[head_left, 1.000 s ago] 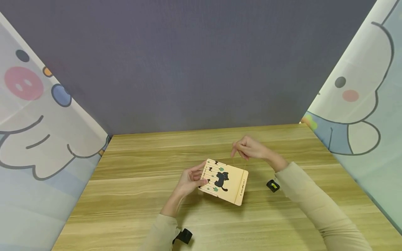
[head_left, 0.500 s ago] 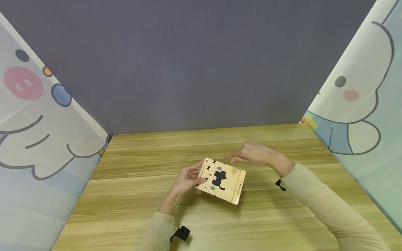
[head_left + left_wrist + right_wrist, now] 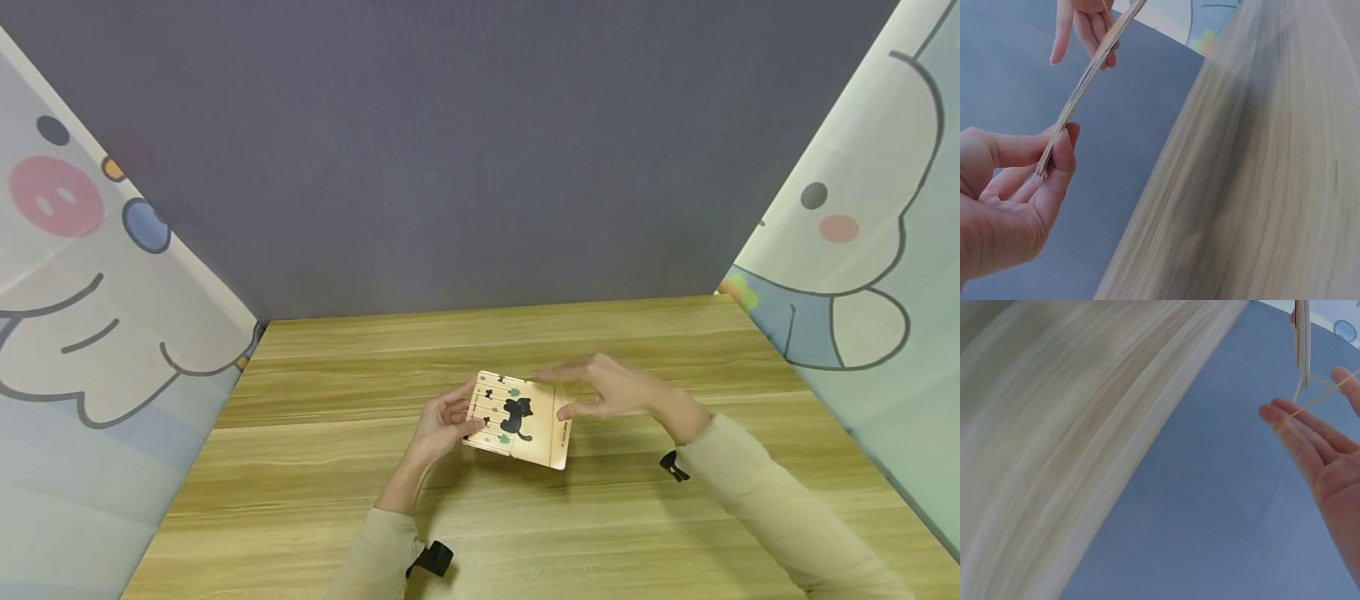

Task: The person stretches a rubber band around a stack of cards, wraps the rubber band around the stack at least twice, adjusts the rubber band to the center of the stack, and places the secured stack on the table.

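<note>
A small cream notebook [image 3: 534, 437] with a black cat on its cover is held tilted above the table. My left hand [image 3: 438, 429] pinches its left edge, thumb on the cover and fingers behind; the left wrist view shows the notebook [image 3: 1088, 75] edge-on in that left hand [image 3: 1016, 206]. My right hand [image 3: 618, 392] is at the notebook's upper right corner, thumb and fingers spread apart. In the right wrist view a thin yellowish elastic band [image 3: 1316, 402] stretches across the extended fingers and thumb of the right hand [image 3: 1332, 450] and runs to the notebook.
The wood-grain table [image 3: 315, 492] lies below both hands. A dark grey panel [image 3: 480, 167] stands behind it, with cartoon-printed curtains [image 3: 847, 150] at the sides. A black strap piece [image 3: 435, 558] shows at the left sleeve and another black piece [image 3: 675, 465] at the right sleeve.
My right hand has come down and spread its thumb and fingers at the notebook's upper right corner. The notebook and left hand have shifted slightly left and up.
</note>
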A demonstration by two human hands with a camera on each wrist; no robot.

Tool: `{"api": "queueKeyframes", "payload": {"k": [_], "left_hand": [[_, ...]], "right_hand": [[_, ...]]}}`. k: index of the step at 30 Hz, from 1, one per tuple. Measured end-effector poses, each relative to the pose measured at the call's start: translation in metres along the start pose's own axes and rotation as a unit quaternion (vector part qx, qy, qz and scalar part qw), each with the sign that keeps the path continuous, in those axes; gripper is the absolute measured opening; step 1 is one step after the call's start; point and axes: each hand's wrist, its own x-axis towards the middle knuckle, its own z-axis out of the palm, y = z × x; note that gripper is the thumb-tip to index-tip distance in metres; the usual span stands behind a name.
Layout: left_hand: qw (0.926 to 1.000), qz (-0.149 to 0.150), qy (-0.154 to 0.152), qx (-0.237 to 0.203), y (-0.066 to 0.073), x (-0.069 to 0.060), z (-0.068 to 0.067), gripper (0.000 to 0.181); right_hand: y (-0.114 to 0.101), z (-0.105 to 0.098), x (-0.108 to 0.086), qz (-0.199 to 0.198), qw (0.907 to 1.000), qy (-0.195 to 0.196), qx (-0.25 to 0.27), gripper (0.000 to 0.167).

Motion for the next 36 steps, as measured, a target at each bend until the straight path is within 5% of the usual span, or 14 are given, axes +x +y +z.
{"api": "queueKeyframes", "payload": {"k": [6, 14, 27, 36], "left_hand": [[0.9996, 0.010, 0.027, -0.006, 0.002, -0.001, 0.000, 0.063], [0.9980, 0.004, 0.061, 0.012, 0.008, -0.001, 0.000, 0.064], [0.9937, -0.006, 0.112, 0.008, 0.020, -0.002, 0.005, 0.065], [0.9926, 0.001, 0.121, -0.011, 0.021, -0.003, 0.005, 0.064]], "right_hand": [[-0.009, 0.006, -0.005, 0.077, 0.9969, 0.010, 0.008, 0.076], [-0.018, 0.015, -0.004, 0.124, 0.9920, 0.019, 0.015, 0.096], [-0.015, 0.025, -0.001, 0.108, 0.9934, 0.038, -0.011, 0.104], [-0.016, 0.027, -0.002, 0.101, 0.9936, 0.051, -0.007, 0.102]]}}
